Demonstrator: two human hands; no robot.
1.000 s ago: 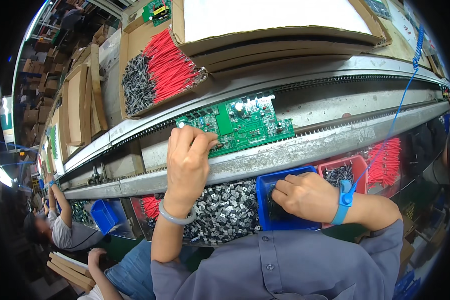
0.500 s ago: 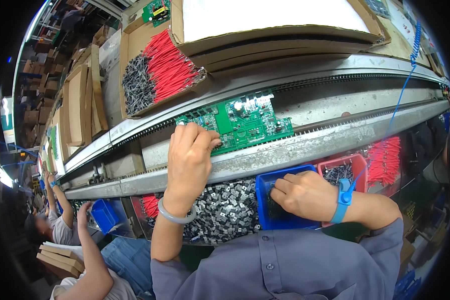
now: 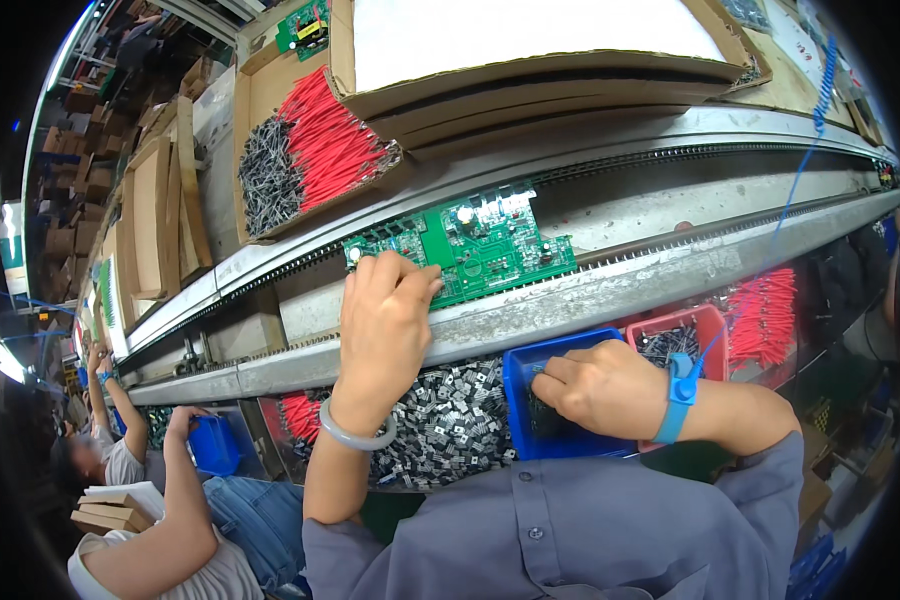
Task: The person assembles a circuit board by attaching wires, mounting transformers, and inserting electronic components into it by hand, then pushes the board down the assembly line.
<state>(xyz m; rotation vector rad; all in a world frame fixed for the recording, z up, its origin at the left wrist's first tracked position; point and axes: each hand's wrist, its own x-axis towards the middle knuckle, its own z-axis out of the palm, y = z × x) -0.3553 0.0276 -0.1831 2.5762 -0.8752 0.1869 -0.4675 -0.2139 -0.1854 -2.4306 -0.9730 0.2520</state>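
A green circuit board (image 3: 505,250) full of small parts lies across the two rails of the conveyor. My left hand (image 3: 385,310), with a pale bangle on the wrist, is over the board's near left corner. Its thumb and fingers are pinched together at the board's surface; whatever they hold is hidden. My right hand (image 3: 600,388) wears a blue wrist strap (image 3: 680,398) and reaches into a blue bin (image 3: 520,400), fingers curled closed over the dark contents. What those fingertips hold cannot be seen.
Between my arms lies a heap of black components with metal tabs (image 3: 450,415). A red bin (image 3: 705,330) and red-sleeved parts (image 3: 762,315) are on the right. Beyond the conveyor stands a cardboard box of red-sleeved parts (image 3: 325,140). A blue coiled cord (image 3: 823,90) hangs at right. Co-workers sit at left.
The board has shifted slightly left in view, and my left hand with it. My right hand stays in the blue bin. The nearby co-worker's hand has moved to another blue bin.
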